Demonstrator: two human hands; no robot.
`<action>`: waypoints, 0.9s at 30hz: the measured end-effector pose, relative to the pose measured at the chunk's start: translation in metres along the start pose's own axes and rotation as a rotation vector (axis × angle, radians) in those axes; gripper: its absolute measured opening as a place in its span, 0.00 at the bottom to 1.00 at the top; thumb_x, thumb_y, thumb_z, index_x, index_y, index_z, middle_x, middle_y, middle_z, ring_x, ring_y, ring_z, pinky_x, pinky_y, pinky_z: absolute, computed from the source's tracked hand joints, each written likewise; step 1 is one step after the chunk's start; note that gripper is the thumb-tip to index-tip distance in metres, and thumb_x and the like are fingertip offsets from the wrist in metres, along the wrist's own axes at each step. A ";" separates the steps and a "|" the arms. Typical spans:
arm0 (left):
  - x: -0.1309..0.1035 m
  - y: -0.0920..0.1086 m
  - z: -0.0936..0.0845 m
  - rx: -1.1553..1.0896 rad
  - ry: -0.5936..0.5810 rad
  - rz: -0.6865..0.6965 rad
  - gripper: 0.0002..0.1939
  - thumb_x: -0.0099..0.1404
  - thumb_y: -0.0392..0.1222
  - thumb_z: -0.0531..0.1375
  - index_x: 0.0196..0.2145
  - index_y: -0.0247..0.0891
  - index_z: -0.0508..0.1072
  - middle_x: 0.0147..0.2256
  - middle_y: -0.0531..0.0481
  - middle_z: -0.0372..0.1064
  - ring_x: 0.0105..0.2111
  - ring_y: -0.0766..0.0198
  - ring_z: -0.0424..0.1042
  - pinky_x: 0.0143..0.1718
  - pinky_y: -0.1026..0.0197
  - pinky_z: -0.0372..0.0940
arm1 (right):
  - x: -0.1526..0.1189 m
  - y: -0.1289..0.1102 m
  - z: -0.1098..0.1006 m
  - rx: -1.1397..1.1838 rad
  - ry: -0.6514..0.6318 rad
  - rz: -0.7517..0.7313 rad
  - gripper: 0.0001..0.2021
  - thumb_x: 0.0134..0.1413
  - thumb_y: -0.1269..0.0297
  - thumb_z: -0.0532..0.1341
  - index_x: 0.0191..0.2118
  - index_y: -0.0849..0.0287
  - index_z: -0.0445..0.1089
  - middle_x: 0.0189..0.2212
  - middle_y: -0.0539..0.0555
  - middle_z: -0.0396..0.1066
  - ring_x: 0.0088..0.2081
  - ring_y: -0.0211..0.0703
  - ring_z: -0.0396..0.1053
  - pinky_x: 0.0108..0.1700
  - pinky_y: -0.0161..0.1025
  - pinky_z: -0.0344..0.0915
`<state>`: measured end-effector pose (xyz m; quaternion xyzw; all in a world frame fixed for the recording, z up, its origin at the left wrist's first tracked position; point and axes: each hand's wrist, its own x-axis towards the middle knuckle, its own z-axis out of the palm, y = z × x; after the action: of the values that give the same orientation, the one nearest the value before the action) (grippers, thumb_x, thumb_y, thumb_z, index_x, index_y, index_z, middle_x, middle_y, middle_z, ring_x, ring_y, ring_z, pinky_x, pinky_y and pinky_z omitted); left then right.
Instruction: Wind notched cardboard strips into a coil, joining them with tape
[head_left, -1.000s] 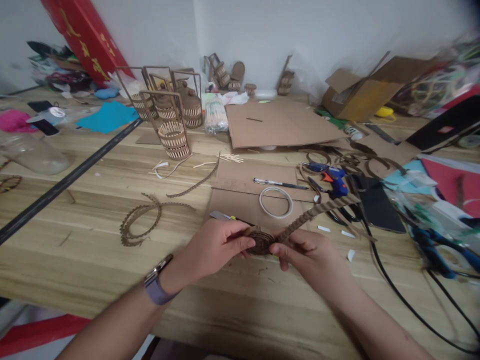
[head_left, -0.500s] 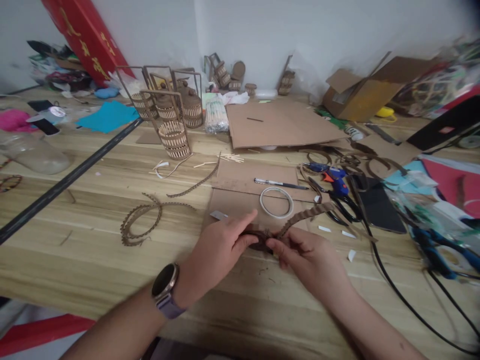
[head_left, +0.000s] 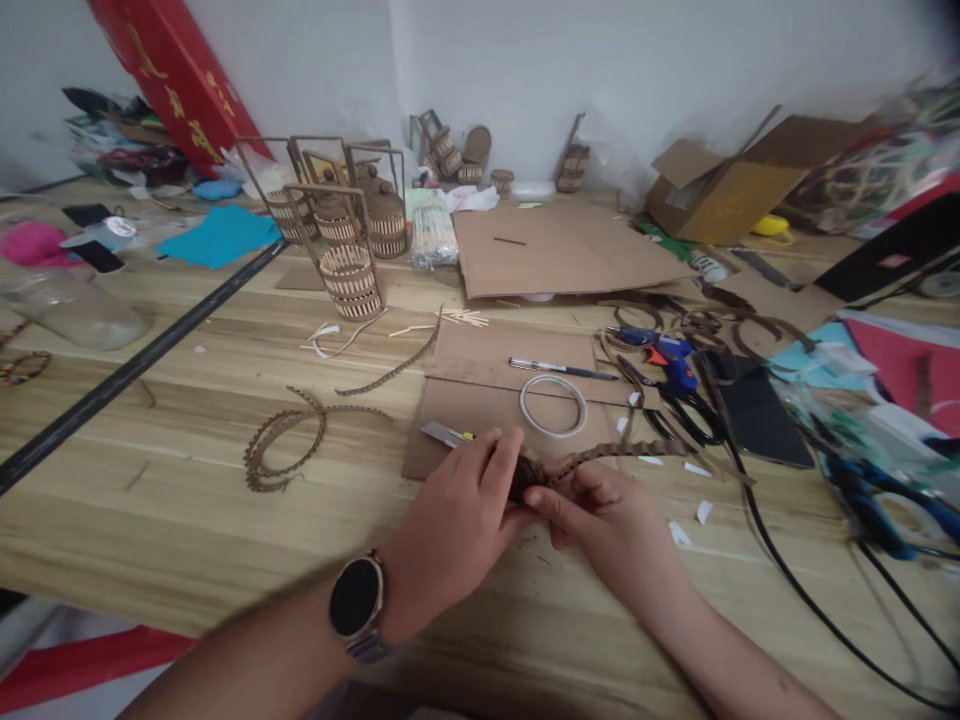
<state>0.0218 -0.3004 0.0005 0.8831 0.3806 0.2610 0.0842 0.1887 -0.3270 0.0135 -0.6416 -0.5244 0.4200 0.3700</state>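
Note:
A small dark brown coil (head_left: 527, 478) is pinched between my two hands, mostly hidden by the fingers. My left hand (head_left: 469, 510) wraps round its left side. On the right, my right hand (head_left: 611, 510) grips the coil's edge with thumb and fingers. A ridged brown strip (head_left: 622, 450) runs from the coil out to the right above my right hand. Just beyond my left hand, a utility knife (head_left: 444, 434) lies on a cardboard sheet (head_left: 480, 400). A white tape ring (head_left: 553, 433) and a pen (head_left: 562, 369) rest on the cardboard too.
Loose ridged strips (head_left: 259, 450) curl on the table at left. Small slatted baskets (head_left: 352, 285) with tall handles stand behind. At right are black-handled scissors (head_left: 701, 418), a blue glue gun (head_left: 677, 365), a phone (head_left: 761, 410) and a black cable (head_left: 780, 560). An open carton (head_left: 712, 200) sits farther back.
My left hand has turned and shifted slightly right over the coil, and the knife shows more. The strip's free end has swung lower and to the right. Another white scrap shows near my right hand.

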 end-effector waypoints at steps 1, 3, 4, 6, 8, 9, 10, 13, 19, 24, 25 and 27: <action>-0.001 -0.001 0.001 0.010 0.005 0.010 0.31 0.67 0.41 0.61 0.61 0.35 0.50 0.52 0.33 0.67 0.50 0.45 0.72 0.47 0.45 0.70 | 0.000 0.001 0.001 0.001 0.003 -0.012 0.19 0.45 0.47 0.66 0.19 0.55 0.62 0.11 0.46 0.62 0.15 0.37 0.58 0.18 0.34 0.54; -0.001 -0.002 0.002 0.008 0.009 0.026 0.30 0.67 0.40 0.60 0.61 0.34 0.51 0.53 0.31 0.67 0.51 0.44 0.71 0.48 0.44 0.70 | 0.000 0.002 0.002 -0.002 0.030 -0.061 0.19 0.44 0.48 0.66 0.19 0.55 0.61 0.12 0.44 0.59 0.17 0.36 0.56 0.19 0.33 0.53; -0.001 -0.002 0.002 -0.010 0.009 0.028 0.29 0.67 0.40 0.59 0.61 0.33 0.52 0.53 0.31 0.67 0.51 0.44 0.71 0.48 0.43 0.70 | 0.000 0.002 0.003 -0.005 0.046 -0.090 0.20 0.44 0.48 0.67 0.18 0.55 0.61 0.12 0.44 0.58 0.17 0.36 0.56 0.19 0.33 0.53; 0.000 -0.002 0.000 -0.086 0.004 0.008 0.29 0.66 0.40 0.60 0.60 0.33 0.55 0.52 0.31 0.68 0.51 0.44 0.71 0.49 0.43 0.69 | 0.000 0.001 0.002 -0.014 0.058 -0.125 0.20 0.44 0.47 0.68 0.18 0.56 0.62 0.14 0.45 0.59 0.19 0.36 0.56 0.20 0.33 0.54; 0.002 -0.003 -0.005 -0.204 -0.016 -0.052 0.29 0.63 0.41 0.63 0.58 0.35 0.58 0.50 0.35 0.70 0.50 0.47 0.72 0.49 0.46 0.69 | 0.000 0.000 -0.004 -0.009 -0.008 -0.117 0.18 0.43 0.47 0.69 0.22 0.56 0.68 0.18 0.47 0.66 0.21 0.38 0.62 0.23 0.34 0.60; 0.004 -0.004 -0.008 -0.267 -0.033 -0.094 0.28 0.62 0.41 0.65 0.57 0.37 0.60 0.49 0.38 0.71 0.48 0.49 0.72 0.48 0.48 0.69 | 0.002 -0.001 -0.010 -0.003 -0.077 -0.107 0.17 0.42 0.47 0.69 0.26 0.57 0.71 0.20 0.49 0.70 0.22 0.39 0.65 0.24 0.35 0.62; 0.006 -0.006 -0.012 -0.322 -0.049 -0.138 0.28 0.60 0.40 0.66 0.56 0.38 0.62 0.47 0.40 0.73 0.47 0.51 0.73 0.48 0.49 0.69 | 0.004 -0.001 -0.017 0.001 -0.151 -0.097 0.17 0.43 0.47 0.69 0.31 0.57 0.74 0.23 0.50 0.74 0.24 0.41 0.68 0.26 0.37 0.65; 0.012 -0.011 -0.020 -0.415 -0.078 -0.217 0.27 0.58 0.35 0.65 0.54 0.40 0.65 0.44 0.45 0.74 0.46 0.53 0.73 0.49 0.51 0.68 | 0.016 0.004 -0.041 -0.084 -0.215 -0.169 0.16 0.50 0.49 0.65 0.37 0.57 0.75 0.26 0.53 0.76 0.27 0.45 0.72 0.29 0.39 0.68; 0.014 -0.014 -0.024 -0.475 -0.125 -0.207 0.27 0.58 0.35 0.64 0.55 0.41 0.65 0.43 0.48 0.75 0.42 0.57 0.74 0.48 0.54 0.68 | 0.048 0.029 -0.051 -0.711 0.210 -0.543 0.10 0.59 0.61 0.59 0.40 0.57 0.76 0.39 0.60 0.75 0.44 0.55 0.70 0.45 0.50 0.65; 0.011 -0.011 -0.020 -0.426 -0.197 -0.156 0.31 0.57 0.37 0.65 0.58 0.37 0.63 0.48 0.43 0.74 0.46 0.54 0.73 0.50 0.52 0.67 | 0.058 0.034 -0.033 -0.811 0.187 -0.525 0.08 0.55 0.62 0.61 0.39 0.55 0.77 0.43 0.61 0.74 0.45 0.60 0.66 0.43 0.52 0.59; 0.010 -0.011 -0.020 -0.416 -0.206 -0.152 0.31 0.57 0.37 0.65 0.58 0.37 0.63 0.49 0.42 0.73 0.47 0.53 0.73 0.50 0.52 0.67 | 0.058 0.034 -0.031 -0.823 0.185 -0.523 0.07 0.55 0.63 0.61 0.37 0.55 0.77 0.43 0.60 0.74 0.44 0.59 0.65 0.42 0.52 0.58; 0.010 -0.011 -0.020 -0.403 -0.228 -0.131 0.31 0.57 0.37 0.65 0.57 0.38 0.63 0.49 0.42 0.73 0.47 0.53 0.73 0.50 0.51 0.67 | 0.057 0.031 -0.029 -0.835 0.178 -0.528 0.06 0.55 0.65 0.61 0.34 0.55 0.76 0.42 0.60 0.75 0.43 0.58 0.65 0.42 0.50 0.57</action>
<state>0.0107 -0.2866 0.0176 0.8458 0.3651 0.2243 0.3179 0.2325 -0.2776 -0.0128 -0.6137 -0.7586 0.0100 0.2185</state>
